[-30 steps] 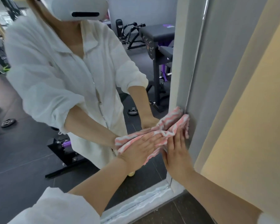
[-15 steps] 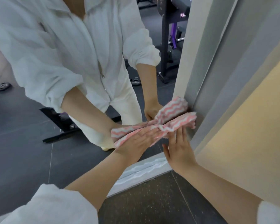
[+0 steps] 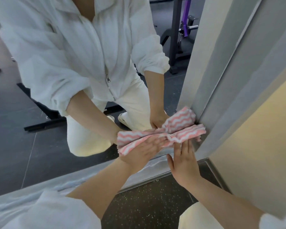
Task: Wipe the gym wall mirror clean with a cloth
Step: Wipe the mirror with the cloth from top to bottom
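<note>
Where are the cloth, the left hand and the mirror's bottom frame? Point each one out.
cloth (image 3: 185, 135): head view, on its pink-and-white striped right half.
left hand (image 3: 143, 150): head view, on its back, pressing the cloth.
mirror's bottom frame (image 3: 106, 175): head view, on the pale strip along the floor.

Head-worn camera, close to the wall, looking forward and steeply down.

The single wide-angle view sits just above and behind the left hand (image 3: 144, 151) and right hand (image 3: 184, 161), near enough that both forearms fill the lower frame. It faces the large glass wall mirror (image 3: 31, 154) beyond the fingers, its grey frame edge (image 3: 210, 90) just right of the right hand, dark speckled floor (image 3: 139, 200) beneath the wrists.
</note>
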Available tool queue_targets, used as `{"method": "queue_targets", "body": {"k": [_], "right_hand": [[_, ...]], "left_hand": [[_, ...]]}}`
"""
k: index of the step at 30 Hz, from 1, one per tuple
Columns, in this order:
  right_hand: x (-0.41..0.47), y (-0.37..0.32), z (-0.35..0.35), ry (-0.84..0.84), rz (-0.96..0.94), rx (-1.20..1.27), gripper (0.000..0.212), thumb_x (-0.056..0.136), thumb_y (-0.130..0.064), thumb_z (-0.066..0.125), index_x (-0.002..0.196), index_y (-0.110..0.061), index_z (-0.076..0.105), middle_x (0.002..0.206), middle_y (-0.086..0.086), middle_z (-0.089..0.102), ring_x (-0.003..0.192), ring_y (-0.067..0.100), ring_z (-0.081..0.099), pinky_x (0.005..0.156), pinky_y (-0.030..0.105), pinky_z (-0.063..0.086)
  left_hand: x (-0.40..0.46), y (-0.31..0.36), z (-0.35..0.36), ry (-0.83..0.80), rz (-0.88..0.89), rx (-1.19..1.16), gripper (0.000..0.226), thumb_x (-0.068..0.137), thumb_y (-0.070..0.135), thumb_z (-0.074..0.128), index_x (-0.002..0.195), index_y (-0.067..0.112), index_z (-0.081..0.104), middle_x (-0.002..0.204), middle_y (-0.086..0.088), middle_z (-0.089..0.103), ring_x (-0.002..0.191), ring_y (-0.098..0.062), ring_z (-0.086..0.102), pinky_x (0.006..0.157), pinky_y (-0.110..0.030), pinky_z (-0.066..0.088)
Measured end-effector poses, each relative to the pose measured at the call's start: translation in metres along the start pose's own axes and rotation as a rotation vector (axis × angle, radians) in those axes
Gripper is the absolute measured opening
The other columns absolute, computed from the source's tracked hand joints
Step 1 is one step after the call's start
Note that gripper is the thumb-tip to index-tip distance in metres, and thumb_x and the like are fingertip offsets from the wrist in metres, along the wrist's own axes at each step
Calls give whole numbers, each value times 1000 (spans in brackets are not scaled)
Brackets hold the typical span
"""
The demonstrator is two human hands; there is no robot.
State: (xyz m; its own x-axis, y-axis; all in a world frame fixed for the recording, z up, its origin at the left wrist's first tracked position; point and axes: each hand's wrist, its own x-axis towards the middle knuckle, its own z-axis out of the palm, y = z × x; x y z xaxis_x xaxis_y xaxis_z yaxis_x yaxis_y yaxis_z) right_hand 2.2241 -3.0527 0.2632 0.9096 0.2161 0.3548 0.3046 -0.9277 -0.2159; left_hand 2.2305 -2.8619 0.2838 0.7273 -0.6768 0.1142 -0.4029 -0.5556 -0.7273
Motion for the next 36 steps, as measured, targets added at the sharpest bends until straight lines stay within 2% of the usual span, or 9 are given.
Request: {"method": "queue_targets", "body": {"k": [3, 6, 11, 16, 19, 24, 29, 33, 36], "right_hand": [[-16, 6, 38, -64, 53, 33, 64, 93, -38, 53, 137, 4, 32, 132, 36, 47, 121, 53, 49, 95, 58, 47], [-29, 3, 61, -108, 82, 11, 69, 100, -51, 20, 135, 7, 34, 127, 36, 52, 114, 51, 55, 92, 55, 47], [-34, 8, 78, -131, 69, -20, 68, 92, -50, 45, 132, 5, 44, 122, 33, 57, 108, 46, 61, 91, 50, 49], [-32, 7, 62, -79, 88, 148, 59, 88, -32, 63, 135, -2, 41, 126, 21, 58, 106, 30, 65, 84, 30, 54], [-25, 12, 41, -58, 279, 371, 60, 93, -30, 58, 138, -15, 22, 126, 11, 58, 104, 25, 65, 84, 30, 51], [-12, 17, 22, 12, 276, 501, 70, 90, -17, 63, 148, -22, 23, 126, 12, 59, 105, 31, 64, 85, 39, 51], [1, 10, 11, 92, 190, 491, 6, 94, -17, 57, 95, -11, 56, 91, 12, 61, 79, 29, 63, 64, 31, 45], [18, -4, -26, 370, 60, 571, 3, 91, -8, 60, 89, -9, 60, 89, 4, 53, 76, 26, 58, 66, 28, 38], [43, -25, -80, 573, -27, 686, 5, 95, -10, 55, 92, -9, 59, 103, 0, 45, 80, 7, 54, 74, 29, 44]], "left_hand": [[1, 25, 19, -91, -60, -71, 52, 100, 21, -3, 149, 5, -12, 147, 24, 34, 136, 6, 28, 115, -33, -12], [7, 38, 24, -219, 19, -202, 62, 89, 30, 11, 144, 32, 38, 143, 22, 43, 132, 6, 36, 115, -24, 5], [1, 53, 37, -344, 91, -113, 57, 85, 45, 47, 139, 29, 34, 145, 18, 37, 134, 1, 37, 116, -34, -1], [-9, 49, 20, -192, 158, -124, 61, 99, 23, 36, 153, 21, 6, 160, -2, -1, 141, -18, -17, 111, -40, -24], [-23, 37, 12, -43, 47, -114, 78, 73, 32, 67, 145, 26, 37, 151, -2, 38, 139, -22, 34, 114, -39, 12], [-48, 20, 7, 95, -211, -152, 89, 50, 16, 82, 128, 18, 41, 103, -4, 61, 83, -23, 58, 72, -33, 46], [-55, 3, -17, 128, -449, -392, 51, 28, 7, 89, 69, 16, 60, 61, 2, 53, 49, -17, 54, 38, -18, 25], [-57, -36, -60, 472, -595, -698, 6, 73, 17, 51, 79, 14, 52, 77, 5, 50, 65, -15, 49, 51, -18, 25], [-51, -75, -112, 690, -682, -870, 19, 73, 17, 40, 88, 14, 52, 85, 10, 46, 76, -8, 40, 62, -19, 25]]}}
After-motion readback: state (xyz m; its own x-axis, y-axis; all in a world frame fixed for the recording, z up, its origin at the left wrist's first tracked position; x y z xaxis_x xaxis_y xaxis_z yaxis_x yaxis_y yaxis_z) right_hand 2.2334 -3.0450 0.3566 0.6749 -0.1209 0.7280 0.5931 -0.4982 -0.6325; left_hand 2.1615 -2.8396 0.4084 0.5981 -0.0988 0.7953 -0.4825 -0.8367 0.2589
